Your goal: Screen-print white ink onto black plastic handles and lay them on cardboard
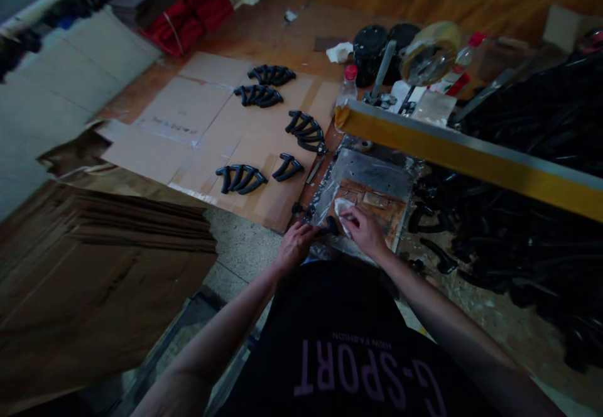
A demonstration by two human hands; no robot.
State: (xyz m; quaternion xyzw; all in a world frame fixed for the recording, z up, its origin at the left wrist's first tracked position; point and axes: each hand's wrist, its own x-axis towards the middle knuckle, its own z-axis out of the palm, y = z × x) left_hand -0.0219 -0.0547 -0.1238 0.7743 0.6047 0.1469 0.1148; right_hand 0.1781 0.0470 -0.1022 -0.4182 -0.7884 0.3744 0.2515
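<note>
My left hand (298,243) is closed around one end of a black curved handle (331,225) at the near edge of the bench. A white cloth (344,206) is pinched in my right hand (363,231), just right of the handle's free end. Under both hands lies a stained work board (398,211) with a grey plate (372,169) behind it. Several similar black handles (242,178) rest in nested rows on flattened cardboard (198,166) to the left. A large heap of black handles (513,260) covers the right side.
A yellow-edged bar (466,153) crosses above the bench at right. Behind it stand a tape roll (431,53), dark jars (370,49) and a red-capped bottle (347,90). Stacked cardboard (108,272) is at lower left. Red bundles (188,18) lie at the back.
</note>
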